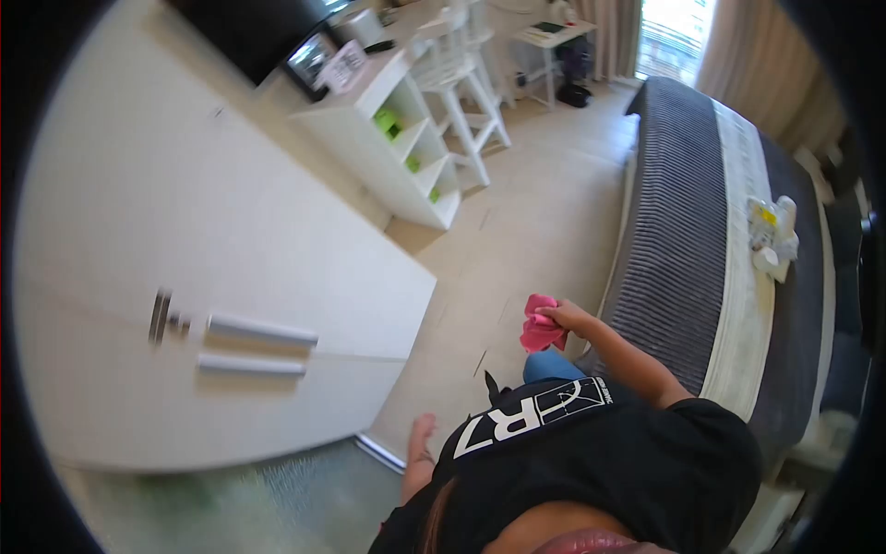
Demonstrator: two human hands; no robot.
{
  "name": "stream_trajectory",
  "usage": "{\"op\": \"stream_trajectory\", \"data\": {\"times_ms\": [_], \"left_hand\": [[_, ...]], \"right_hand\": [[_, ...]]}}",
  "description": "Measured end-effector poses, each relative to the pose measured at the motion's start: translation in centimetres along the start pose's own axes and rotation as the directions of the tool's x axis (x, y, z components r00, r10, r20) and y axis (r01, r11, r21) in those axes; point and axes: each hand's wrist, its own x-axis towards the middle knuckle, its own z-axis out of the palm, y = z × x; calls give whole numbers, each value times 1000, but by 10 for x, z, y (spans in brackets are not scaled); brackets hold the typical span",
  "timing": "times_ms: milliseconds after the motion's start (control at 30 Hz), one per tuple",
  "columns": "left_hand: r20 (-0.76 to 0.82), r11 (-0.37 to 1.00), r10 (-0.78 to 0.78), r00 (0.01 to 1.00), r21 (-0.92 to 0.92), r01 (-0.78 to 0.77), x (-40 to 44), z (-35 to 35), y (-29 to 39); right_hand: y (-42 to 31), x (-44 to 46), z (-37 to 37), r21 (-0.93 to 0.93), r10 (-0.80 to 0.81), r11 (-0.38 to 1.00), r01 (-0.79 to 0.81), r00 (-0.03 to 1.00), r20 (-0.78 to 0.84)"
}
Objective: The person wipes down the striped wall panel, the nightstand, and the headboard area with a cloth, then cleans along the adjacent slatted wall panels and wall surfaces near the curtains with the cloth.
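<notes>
My right hand [569, 317] is closed around a bunched pink cloth [540, 328], held out in front of my body beside the bed. The cloth hangs in loose folds above the floor. My left hand [423, 432] hangs low at my side, near the bottom corner of the white door. It looks loosely open, and nothing shows in it, though it is small and seen edge-on.
On the left stands a white door [221, 231] with long handles [258, 332]. A bed [678, 203] with a grey ribbed cover runs along the right, with several packed items [773, 231] on it. Ahead are a white shelf unit [392, 138], a tall white chair [461, 92] and a small table [554, 35].
</notes>
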Motion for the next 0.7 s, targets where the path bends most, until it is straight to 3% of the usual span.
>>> {"op": "stream_trajectory", "data": {"times_ms": [33,67,100,167,233,267,333,400,433,467,500,533,600,700], "left_hand": [[-118,702,-142,983,-712,16,44,-27,-13],[-76,637,-167,983,-770,49,92,-66,-29],[-108,678,-225,968,-731,76,120,-118,-19],[-254,724,-321,912,-687,63,191,-192,-5],[-291,508,-323,900,-856,-94,242,-242,34],[-284,506,-313,906,-857,-94,262,-252,60],[-253,289,-269,929,-942,-172,303,-280,117],[-165,349,-169,972,-932,-98,342,-271,171],[-122,428,-41,992,-899,-93,348,-262,198],[-102,524,173,980,-832,-179,348,-256,219],[12,629,268,963,-760,-166,353,-251,239],[140,728,313,939,-670,-143,358,-251,255],[294,809,332,896,-578,-110,377,-255,279],[401,854,295,867,-518,-51,428,-287,309]], "right_hand": [[1,14,-17,113,-17,993,28,995,-101],[-7,15,-35,188,48,982,-18,986,-159],[-10,21,-51,213,60,977,-17,979,-197],[-4,35,-84,479,162,878,-23,954,-251],[10,59,-117,586,227,809,-37,940,-253],[8,70,-131,681,288,729,-71,934,-211],[-10,95,-165,664,306,746,-57,914,-266],[-35,127,-193,659,282,750,-50,926,-251],[-46,143,-211,671,242,740,-49,950,-197],[-62,162,-224,678,204,735,9,950,-234],[-82,181,-237,676,164,734,69,947,-276],[-101,197,-249,673,165,737,67,947,-276],[-140,229,-280,313,17,937,156,873,-487],[-158,284,-336,128,-139,967,221,876,-462]]}}
